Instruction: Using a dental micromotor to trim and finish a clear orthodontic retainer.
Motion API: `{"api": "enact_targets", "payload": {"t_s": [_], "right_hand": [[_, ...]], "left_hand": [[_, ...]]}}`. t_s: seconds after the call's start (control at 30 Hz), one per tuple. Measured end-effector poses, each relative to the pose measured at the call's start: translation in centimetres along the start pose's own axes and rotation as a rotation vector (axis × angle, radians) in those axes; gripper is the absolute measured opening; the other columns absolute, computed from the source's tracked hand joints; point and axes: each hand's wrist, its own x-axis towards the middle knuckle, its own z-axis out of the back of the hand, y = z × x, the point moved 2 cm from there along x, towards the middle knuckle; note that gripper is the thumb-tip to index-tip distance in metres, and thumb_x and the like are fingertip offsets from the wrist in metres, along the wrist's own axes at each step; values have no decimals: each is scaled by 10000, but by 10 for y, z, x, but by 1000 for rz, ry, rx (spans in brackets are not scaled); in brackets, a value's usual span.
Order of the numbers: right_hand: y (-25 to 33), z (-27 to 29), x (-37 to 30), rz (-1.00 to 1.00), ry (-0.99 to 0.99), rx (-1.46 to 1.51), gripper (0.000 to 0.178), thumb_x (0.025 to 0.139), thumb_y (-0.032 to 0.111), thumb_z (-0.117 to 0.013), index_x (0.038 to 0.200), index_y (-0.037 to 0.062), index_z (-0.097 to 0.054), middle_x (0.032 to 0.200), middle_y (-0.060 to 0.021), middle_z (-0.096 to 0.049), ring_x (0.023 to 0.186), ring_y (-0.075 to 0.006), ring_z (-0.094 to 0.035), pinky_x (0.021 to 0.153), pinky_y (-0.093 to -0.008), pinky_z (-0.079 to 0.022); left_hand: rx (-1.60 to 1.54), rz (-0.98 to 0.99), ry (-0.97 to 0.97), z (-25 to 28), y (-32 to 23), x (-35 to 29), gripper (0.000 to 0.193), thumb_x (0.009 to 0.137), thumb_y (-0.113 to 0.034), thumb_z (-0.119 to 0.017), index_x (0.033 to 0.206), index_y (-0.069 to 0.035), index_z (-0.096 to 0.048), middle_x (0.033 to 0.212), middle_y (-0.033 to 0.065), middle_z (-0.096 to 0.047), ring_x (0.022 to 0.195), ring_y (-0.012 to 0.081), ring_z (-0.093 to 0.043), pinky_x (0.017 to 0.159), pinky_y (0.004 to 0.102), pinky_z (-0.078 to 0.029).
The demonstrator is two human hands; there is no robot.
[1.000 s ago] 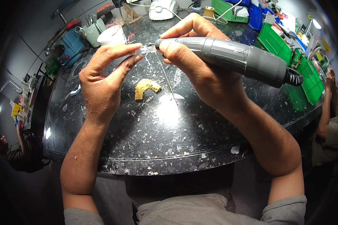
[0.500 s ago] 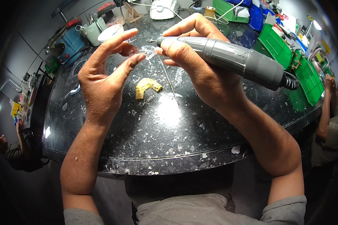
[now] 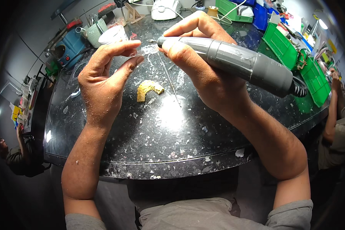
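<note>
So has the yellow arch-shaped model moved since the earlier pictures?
No: the model keeps its spot on the speckled black tabletop, left of the thin metal rod.

dark grey handpiece [image 3: 234, 57], yellow dental model [image 3: 147, 89], white-flecked black table [image 3: 161, 142], green bins [image 3: 314, 82], blue machine [image 3: 74, 48]

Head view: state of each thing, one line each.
Left hand: thumb and fingers pinching something small and translucent, details unclear
Right hand: closed around the handpiece
Grey handpiece: held up, tip pointing at left hand; spinning or not, can't tell
Yellow dental model: lying on bench, unheld
Thin metal tool: lying on bench, unheld
Bench: littered with pale debris
Lamp, upper right: lit
</note>
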Motion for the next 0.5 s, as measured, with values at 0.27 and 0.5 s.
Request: {"api": "enact_targets", "payload": {"t_s": [0.27, 0.5], "right_hand": [[2, -1, 0, -28, 1, -51, 179, 920, 127, -669, 1044, 7, -620, 808, -29, -654, 748, -46, -601, 683, -196, -463], [3, -1, 0, -39, -9, -15, 170, 921, 118, -666, 1037, 2, -621, 783, -16, -646, 727, -40, -584, 666, -199, -447]], "left_hand": [[38, -32, 10, 3, 1, -1, 222, 810, 67, -765, 1004, -35, -736, 1015, 49, -724, 1007, 140, -674, 963, 291, -517], [20, 6, -3, 0, -3, 0, 251, 803, 61, -779, 1033, -18, -714, 1023, 54, -716, 966, 128, -671, 934, 278, -529]]}}
